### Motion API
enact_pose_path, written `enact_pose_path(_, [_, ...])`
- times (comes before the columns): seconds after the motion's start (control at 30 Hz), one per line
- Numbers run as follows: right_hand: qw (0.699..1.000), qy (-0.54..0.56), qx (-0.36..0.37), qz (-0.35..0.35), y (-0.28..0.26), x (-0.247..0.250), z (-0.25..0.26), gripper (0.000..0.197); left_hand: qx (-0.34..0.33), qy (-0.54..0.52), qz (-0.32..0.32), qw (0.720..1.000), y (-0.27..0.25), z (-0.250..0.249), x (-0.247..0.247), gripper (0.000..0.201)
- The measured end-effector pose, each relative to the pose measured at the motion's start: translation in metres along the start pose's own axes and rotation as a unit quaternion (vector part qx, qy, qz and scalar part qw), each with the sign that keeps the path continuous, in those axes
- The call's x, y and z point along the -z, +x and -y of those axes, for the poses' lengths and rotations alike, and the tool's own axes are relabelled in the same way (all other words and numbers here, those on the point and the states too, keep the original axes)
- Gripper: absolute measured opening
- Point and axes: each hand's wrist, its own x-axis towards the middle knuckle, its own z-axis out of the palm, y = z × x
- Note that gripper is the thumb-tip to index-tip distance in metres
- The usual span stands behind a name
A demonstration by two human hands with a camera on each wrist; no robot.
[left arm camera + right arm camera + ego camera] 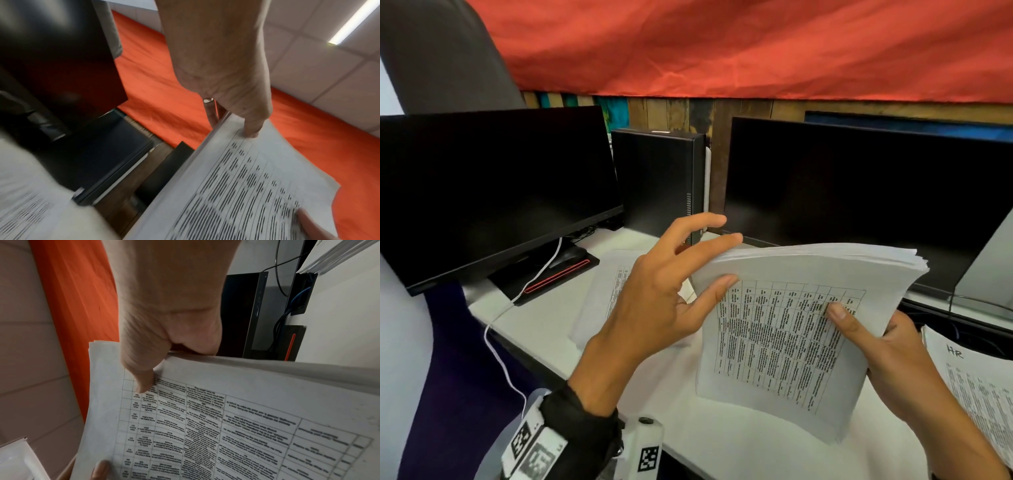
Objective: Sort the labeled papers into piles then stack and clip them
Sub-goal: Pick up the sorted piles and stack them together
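1. Fingers of the right hand (887,346) curl under the thick paper stack (784,342), thumb pinching on top.
2. Left hand (654,301) pinches the stack's near-left corner with its thumb; its other fingers are spread along the far-left edge.
3. Stack is held above the desk (544,329), its far edge raised, long axis running away from the person.
4. An "HR" pile (976,383) lies at the right.

Two dark monitors (493,192) flank a black computer tower (659,178) beneath red cloth (756,48) and wood paneling (722,113).

Thick printed paper stack (784,329), tilted
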Motion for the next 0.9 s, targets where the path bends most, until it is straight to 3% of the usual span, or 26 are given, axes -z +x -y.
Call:
enact_pose_path(0.03, [1.000,-0.004,0.010,-0.008,-0.001,-0.001,0.001,0.023,0.037,-0.036,-0.016,0.999,-0.003,0.002,-0.005,0.058])
enact_pose_path(0.1, [0.999,-0.010,0.032,-0.034,-0.004,-0.007,0.002,0.025,0.198,-0.161,-0.034,0.966,-0.013,0.008,-0.021,0.072])
enact_pose_path(0.17, [0.997,-0.001,0.046,-0.066,-0.007,-0.015,0.001,0.022,0.346,-0.247,0.041,0.904,-0.026,0.010,-0.043,0.060])
enact_pose_path(0.2, [0.995,0.004,0.048,-0.083,-0.009,-0.021,0.000,0.022,0.379,-0.273,0.074,0.881,-0.032,0.009,-0.056,0.046])
enact_pose_path(0.27, [0.992,0.010,0.051,-0.118,-0.009,-0.028,-0.004,0.030,0.404,-0.304,0.051,0.861,-0.036,0.003,-0.075,0.020])
enact_pose_path(0.33, [0.986,-0.001,0.069,-0.150,-0.008,-0.031,-0.001,0.036,0.407,-0.291,-0.004,0.866,-0.027,-0.002,-0.085,0.009])
enact_pose_path(0.43, [0.979,-0.036,0.107,-0.170,-0.004,-0.031,0.015,0.034,0.362,-0.249,-0.026,0.898,-0.005,-0.011,-0.086,0.018])
enact_pose_path(0.5, [0.974,-0.032,0.134,-0.177,0.000,-0.030,0.024,0.033,0.347,-0.258,-0.037,0.901,0.006,-0.018,-0.082,0.026])
enact_pose_path(0.6, [0.982,-0.006,0.108,-0.155,0.003,-0.025,0.025,0.030,0.377,-0.320,-0.046,0.868,0.002,-0.016,-0.077,0.051])
enact_pose_path(0.67, [0.991,0.000,0.064,-0.116,0.000,-0.019,0.015,0.029,0.415,-0.335,-0.007,0.846,-0.009,-0.006,-0.076,0.060])
enact_pose_path(0.77, [0.998,-0.008,0.012,-0.061,-0.009,-0.016,-0.008,0.023,0.451,-0.326,0.045,0.830,-0.025,0.003,-0.079,0.048])
enact_pose_path(0.9, [0.998,-0.024,0.000,-0.063,-0.011,-0.015,-0.024,0.035,0.460,-0.326,0.046,0.825,-0.027,0.000,-0.082,0.046])
